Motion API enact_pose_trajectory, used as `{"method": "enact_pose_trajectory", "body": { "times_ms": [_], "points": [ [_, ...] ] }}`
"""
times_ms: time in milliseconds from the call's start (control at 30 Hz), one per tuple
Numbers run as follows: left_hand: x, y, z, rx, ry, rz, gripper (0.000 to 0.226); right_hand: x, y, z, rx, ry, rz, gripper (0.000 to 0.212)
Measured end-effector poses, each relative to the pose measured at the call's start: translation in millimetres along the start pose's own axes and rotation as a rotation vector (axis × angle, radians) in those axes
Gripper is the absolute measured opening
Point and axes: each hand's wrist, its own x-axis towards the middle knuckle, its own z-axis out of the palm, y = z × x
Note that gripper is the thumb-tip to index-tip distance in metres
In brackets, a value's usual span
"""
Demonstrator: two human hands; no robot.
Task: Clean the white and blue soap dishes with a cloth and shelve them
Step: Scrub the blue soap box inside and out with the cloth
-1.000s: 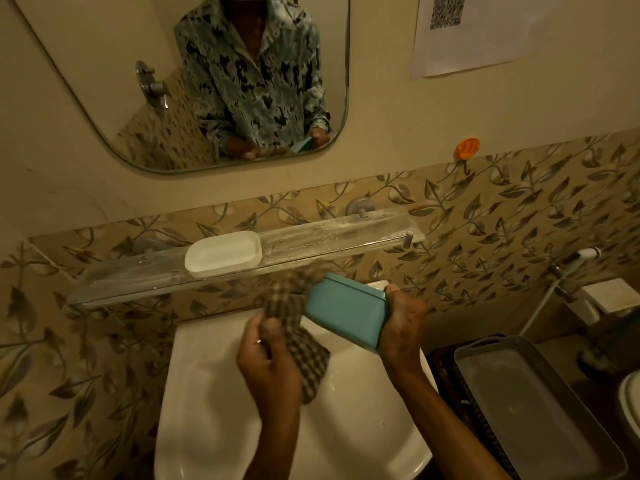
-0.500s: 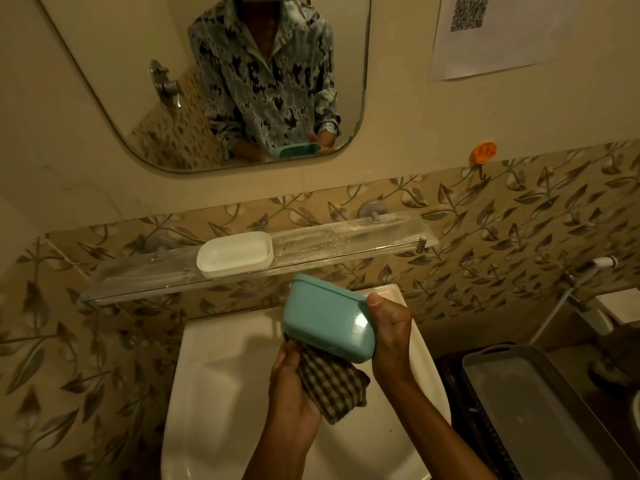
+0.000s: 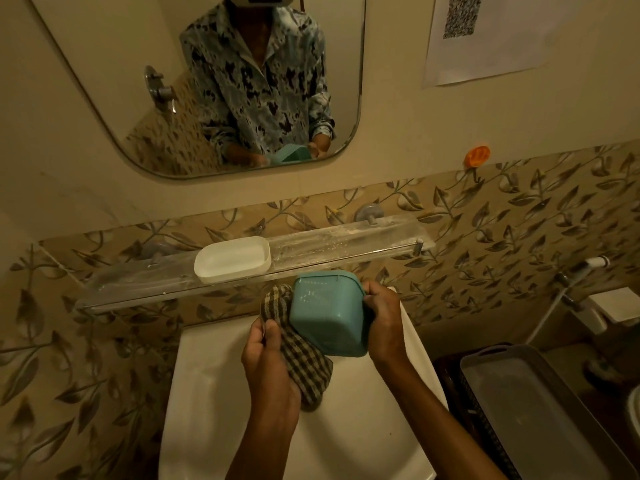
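Note:
The blue soap dish [image 3: 327, 315] is held over the white sink [image 3: 221, 410], tilted with its underside toward me. My right hand [image 3: 384, 323] grips its right end. My left hand [image 3: 268, 362] holds a dark checked cloth [image 3: 298, 351] pressed against the dish's left side and lower edge. The white soap dish [image 3: 232, 259] sits upright on the clear wall shelf [image 3: 349, 242], left of the middle, apart from both hands.
A mirror [image 3: 104, 81] hangs above the shelf and reflects the person. A grey tray [image 3: 533, 407] on a dark basket stands right of the sink. A hand sprayer and hose [image 3: 568, 282] hang on the right wall. An orange hook [image 3: 477, 156] sticks to the wall.
The blue dish has been turned in my right hand, its underside now facing me. The cloth in my left hand moved from under the dish up along its left side.

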Motion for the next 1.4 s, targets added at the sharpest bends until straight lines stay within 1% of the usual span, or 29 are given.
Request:
{"method": "enact_pose_trajectory", "body": {
  "times_ms": [67, 133, 200, 267, 300, 367, 433, 500, 600, 700, 733, 800, 833, 867, 900, 967, 1000, 1067, 1100, 1133, 1200, 1267, 1333, 1400],
  "points": [
    [0.7, 5.0, 0.2, -0.014, -0.002, -0.003, 0.024, 0.6, -6.6, 3.7, 0.034, 0.061, -0.018, 0.057],
    [4.1, 13.6, -2.5, -0.02, -0.001, 0.013, 0.022, 2.1, -11.7, 4.0, 0.039, 0.069, -0.043, 0.054],
    [8.7, 24.5, -7.2, -0.001, -0.025, 0.072, 0.024, 2.6, -14.6, 2.4, 0.005, 0.051, -0.081, 0.052],
    [10.7, 33.8, -10.5, 0.087, -0.092, 0.194, 0.025, 1.5, -13.8, 2.9, -0.031, 0.038, -0.112, 0.05],
    [8.9, 36.3, -9.6, 0.169, -0.134, 0.267, 0.024, 0.6, -13.1, 4.4, -0.049, 0.031, -0.13, 0.045],
    [-1.3, 37.6, -2.3, 0.429, -0.22, 0.423, 0.023, -1.0, -11.4, 9.2, -0.101, 0.025, -0.172, 0.027],
    [-13.1, 33.3, 7.0, 0.668, -0.256, 0.576, 0.026, -0.7, -9.9, 11.8, -0.129, 0.033, -0.199, 0.022],
    [-21.4, 28.1, 12.5, 0.728, -0.231, 0.664, 0.028, 0.6, -9.7, 12.4, -0.155, 0.049, -0.243, 0.024],
    [-28.7, 20.9, 17.8, 0.794, -0.223, 0.738, 0.025, 2.3, -9.7, 11.7, -0.275, 0.096, -0.324, 0.026],
    [-42.5, 12.6, 26.1, 0.819, -0.314, 0.806, 0.028, 3.8, -10.5, 13.2, -0.336, 0.126, -0.404, 0.03],
    [-47.1, 9.7, 28.7, 0.844, -0.347, 0.864, 0.027, 3.8, -10.4, 13.2, -0.332, 0.116, -0.444, 0.027],
    [-50.9, 3.7, 30.6, 0.904, -0.362, 0.982, 0.025, 2.7, -9.6, 10.7, -0.304, 0.094, -0.486, 0.021],
    [-48.8, 3.0, 30.6, 0.893, -0.361, 0.978, 0.028, 2.7, -9.6, 9.3, -0.281, 0.093, -0.477, 0.026],
    [-45.5, 4.8, 30.6, 0.849, -0.352, 0.932, 0.032, 2.8, -8.9, 7.8, -0.277, 0.101, -0.458, 0.033],
    [-40.8, 7.9, 29.6, 0.801, -0.327, 0.871, 0.035, 1.7, -9.2, 6.9, -0.291, 0.11, -0.445, 0.034],
    [-28.2, 15.6, 26.6, 0.752, -0.246, 0.769, 0.033, -1.5, -10.9, 4.4, -0.309, 0.126, -0.468, 0.025],
    [-21.1, 18.2, 24.3, 0.743, -0.204, 0.716, 0.029, -2.8, -11.7, 3.1, -0.305, 0.131, -0.478, 0.023],
    [-10.9, 22.1, 21.2, 0.729, -0.167, 0.599, 0.022, -4.9, -11.2, 0.5, -0.298, 0.141, -0.461, 0.021],
    [-10.2, 22.7, 20.9, 0.717, -0.167, 0.572, 0.021, -5.5, -9.7, 0.3, -0.295, 0.147, -0.45, 0.019],
    [-12.1, 22.6, 21.5, 0.709, -0.165, 0.579, 0.02, -5.5, -8.2, 0.3, -0.292, 0.153, -0.434, 0.019],
    [-23.8, 18.1, 25.6, 0.737, -0.177, 0.66, 0.02, -4.0, -6.1, 0.3, -0.29, 0.166, -0.392, 0.019],
    [-40.2, 7.6, 30.6, 0.775, -0.252, 0.752, 0.028, -1.3, -7.2, -0.1, -0.289, 0.171, -0.375, 0.026],
    [-53.4, -2.8, 32.8, 0.834, -0.33, 0.857, 0.036, 0.5, -8.8, 0.5, -0.223, 0.139, -0.407, 0.03],
    [-53.9, -8.4, 32.0, 0.893, -0.37, 0.956, 0.031, 0.0, -9.0, -0.2, -0.167, 0.099, -0.464, 0.026]
  ]
}}
